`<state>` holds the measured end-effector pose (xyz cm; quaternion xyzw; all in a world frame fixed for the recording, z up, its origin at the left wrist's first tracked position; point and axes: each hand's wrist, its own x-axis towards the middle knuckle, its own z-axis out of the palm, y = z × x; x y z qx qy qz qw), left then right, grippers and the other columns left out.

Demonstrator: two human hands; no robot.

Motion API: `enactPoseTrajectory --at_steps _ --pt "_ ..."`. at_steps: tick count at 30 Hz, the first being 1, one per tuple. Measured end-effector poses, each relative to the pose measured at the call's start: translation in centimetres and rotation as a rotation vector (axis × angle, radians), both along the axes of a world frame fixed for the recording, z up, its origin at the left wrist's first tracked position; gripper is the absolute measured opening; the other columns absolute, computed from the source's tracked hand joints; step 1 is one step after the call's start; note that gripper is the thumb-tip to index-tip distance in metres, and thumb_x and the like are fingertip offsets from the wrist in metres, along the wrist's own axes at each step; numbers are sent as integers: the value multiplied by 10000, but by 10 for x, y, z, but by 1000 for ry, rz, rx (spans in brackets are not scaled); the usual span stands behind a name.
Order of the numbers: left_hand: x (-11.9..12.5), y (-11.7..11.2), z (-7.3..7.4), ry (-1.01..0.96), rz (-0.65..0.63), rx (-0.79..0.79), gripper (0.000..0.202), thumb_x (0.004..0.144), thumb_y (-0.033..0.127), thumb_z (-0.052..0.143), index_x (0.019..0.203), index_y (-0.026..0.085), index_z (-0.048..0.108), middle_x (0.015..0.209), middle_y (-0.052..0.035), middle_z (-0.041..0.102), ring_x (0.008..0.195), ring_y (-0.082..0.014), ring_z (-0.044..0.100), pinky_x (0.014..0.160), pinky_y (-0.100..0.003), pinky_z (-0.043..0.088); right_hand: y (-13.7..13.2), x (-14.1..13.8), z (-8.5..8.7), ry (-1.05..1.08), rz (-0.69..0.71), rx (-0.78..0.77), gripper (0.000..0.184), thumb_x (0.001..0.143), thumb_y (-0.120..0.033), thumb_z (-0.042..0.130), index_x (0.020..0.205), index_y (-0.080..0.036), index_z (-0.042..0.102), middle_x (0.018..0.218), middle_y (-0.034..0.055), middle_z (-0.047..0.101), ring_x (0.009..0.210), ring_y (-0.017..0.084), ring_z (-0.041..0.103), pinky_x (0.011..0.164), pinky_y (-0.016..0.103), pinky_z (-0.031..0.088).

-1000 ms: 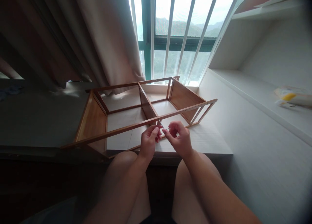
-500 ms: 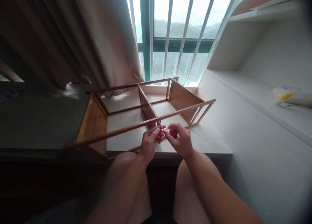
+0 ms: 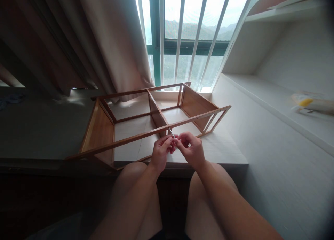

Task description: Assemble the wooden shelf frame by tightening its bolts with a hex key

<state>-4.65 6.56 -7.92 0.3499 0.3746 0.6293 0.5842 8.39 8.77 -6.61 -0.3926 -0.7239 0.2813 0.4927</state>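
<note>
A wooden shelf frame lies on its side on the pale ledge in front of me, its long near rail crossing above my hands. A thin metal hex key slants down from that rail, close to where the middle shelf board meets it. My left hand is closed, its thumb and fingers pinched around the lower shaft. My right hand pinches the key's lower end from the other side. The fingers hide that end, and the fastener at the rail is too small to make out.
The ledge ends just before my knees. A barred window stands behind the frame, with a long curtain to its left. On the right, a built-in shelf holds a blurred package with yellow on it.
My right fingers have closed in around the key's lower end, which showed between the hands before. The shelf frame stays in place, and my left hand has barely moved.
</note>
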Motion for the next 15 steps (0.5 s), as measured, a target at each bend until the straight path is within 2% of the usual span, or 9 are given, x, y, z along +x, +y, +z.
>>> enactPoseTrajectory --at_steps 8,11,15 --pt "0 -1 2 -93 -14 -14 320 793 339 611 1039 143 674 696 -5 578 565 -48 485 524 -197 339 -1 -1 4 -17 19 -13 164 826 -330 609 867 -175 574 561 -53 470 506 55 411 529 200 361" --pt "-3 -2 3 -182 -45 -34 341 795 343 609 1072 150 658 754 -8 596 562 -41 497 527 -194 347 -2 -3 3 -21 60 -30 150 846 -323 585 879 -177 590 577 -40 524 512 60 453 538 203 384" --pt "-4 3 4 -290 -144 -70 393 804 374 604 1140 172 624 717 10 579 539 -32 484 530 -190 363 -4 -4 3 29 141 -62 133 877 -304 545 906 -179 579 650 -11 617 561 76 545 575 204 442"
